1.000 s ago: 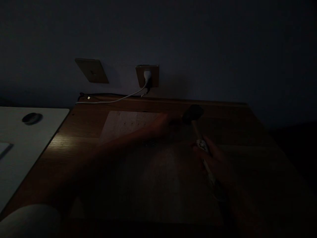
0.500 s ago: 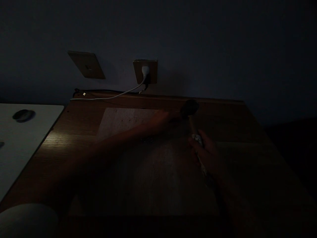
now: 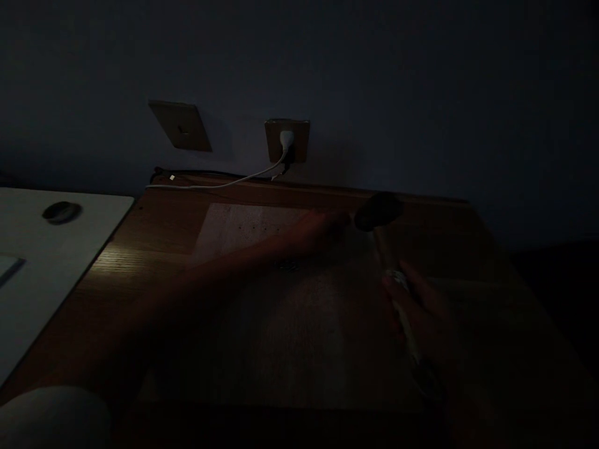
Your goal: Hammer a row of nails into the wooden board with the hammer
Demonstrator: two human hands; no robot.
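Note:
The view is very dark. My right hand (image 3: 418, 299) is wrapped round the handle of a hammer (image 3: 386, 249), whose dark head is up and to the left of the hand. Just left of the hammer head, my left hand (image 3: 321, 229) is closed over the far part of a pale wooden board (image 3: 299, 324); what its fingers hold is too dark to make out. Several small dark marks dot the board's far left part. A small pile of thin metal pieces (image 3: 286, 265) lies on the board below my left hand.
The board rests on a wooden table (image 3: 112, 265) against a wall. Behind it, a white plug (image 3: 287, 140) sits in a socket, its cable running along the table's back edge. At left is a white surface (image 3: 42, 274) with a dark round object (image 3: 62, 212).
The hammer and my right hand have moved right and slightly down. My left hand remains over the board's far part. The whole view has shifted slightly.

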